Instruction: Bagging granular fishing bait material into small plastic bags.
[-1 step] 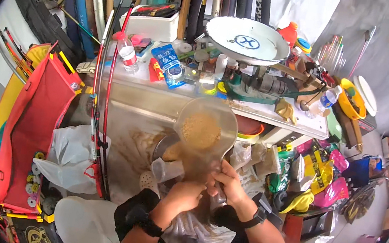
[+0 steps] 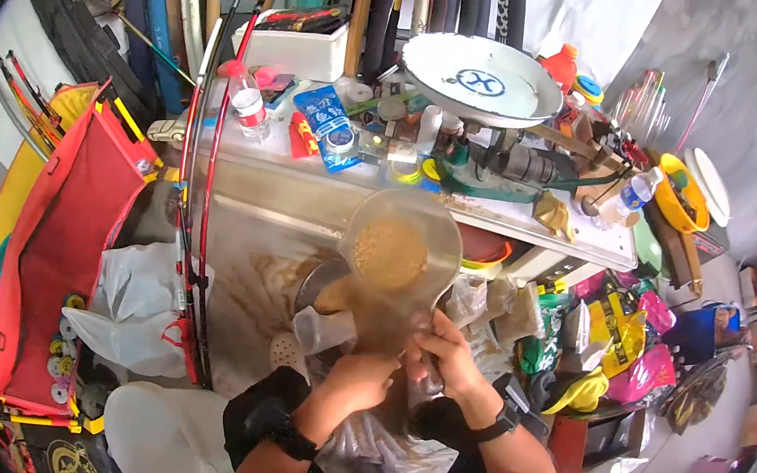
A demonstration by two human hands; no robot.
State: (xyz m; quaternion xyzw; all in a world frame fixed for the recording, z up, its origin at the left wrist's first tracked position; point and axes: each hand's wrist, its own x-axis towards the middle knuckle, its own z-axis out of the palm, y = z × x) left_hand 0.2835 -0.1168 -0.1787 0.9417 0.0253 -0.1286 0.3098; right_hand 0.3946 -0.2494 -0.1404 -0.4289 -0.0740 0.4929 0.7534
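Observation:
A translucent plastic jug point(image 2: 452, 223) with tan crumbly powder point(image 2: 391, 253) in it is held up in front of me, its round mouth facing up. My right hand point(image 2: 447, 356) is closed around its narrow near end, which looks like the handle. Just to the left, my left hand point(image 2: 359, 380) has its fingers curled together at the jug's brownish, blurred lower part; what they pinch is hidden. Beneath the jug, a metal bowl point(image 2: 307, 289) shows partly, with tan material inside. A tilted translucent cup point(image 2: 323, 331) overlaps the bowl's near side, close above my left hand.
Beyond the jug runs a cluttered white table point(image 2: 301, 164) bearing a wide enamel pan point(image 2: 481, 76). Red and black rods point(image 2: 206, 211) stand at left, beside a white plastic bag point(image 2: 139, 299) and a white bucket point(image 2: 167, 440). Colourful packets point(image 2: 618, 336) crowd the floor at right.

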